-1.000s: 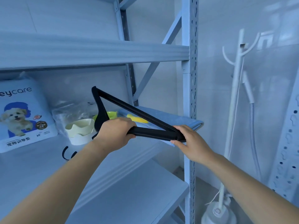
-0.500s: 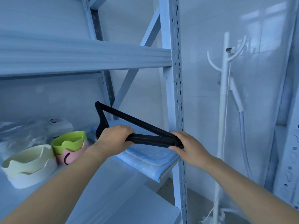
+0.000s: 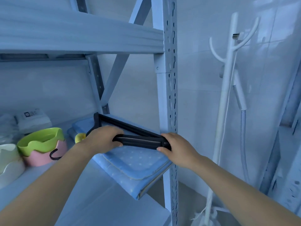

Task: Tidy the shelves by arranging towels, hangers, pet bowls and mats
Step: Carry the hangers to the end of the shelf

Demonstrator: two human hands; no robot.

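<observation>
Both hands hold a stack of black hangers (image 3: 138, 141) lying nearly flat just above a folded blue dotted mat (image 3: 135, 167) at the right end of the shelf. My left hand (image 3: 102, 141) grips the hangers' left part; my right hand (image 3: 177, 149) grips the right corner next to the shelf post. A hanger hook (image 3: 54, 154) curls out below my left wrist, in front of the bowls. A green pet bowl (image 3: 40, 141) sits stacked in a pink one (image 3: 44, 157); a cream bowl (image 3: 8, 159) stands at the left edge.
The perforated shelf post (image 3: 169, 95) stands right beside my right hand. A yellow object (image 3: 80, 137) peeks out behind my left hand. Plastic-wrapped packages (image 3: 31, 118) lie at the back. A white coat stand (image 3: 228, 95) with a hose stands to the right of the shelving.
The hangers have come down from a tilted hold to nearly flat over the blue mat. The view has shifted right and closer; the dog-print package has left the picture.
</observation>
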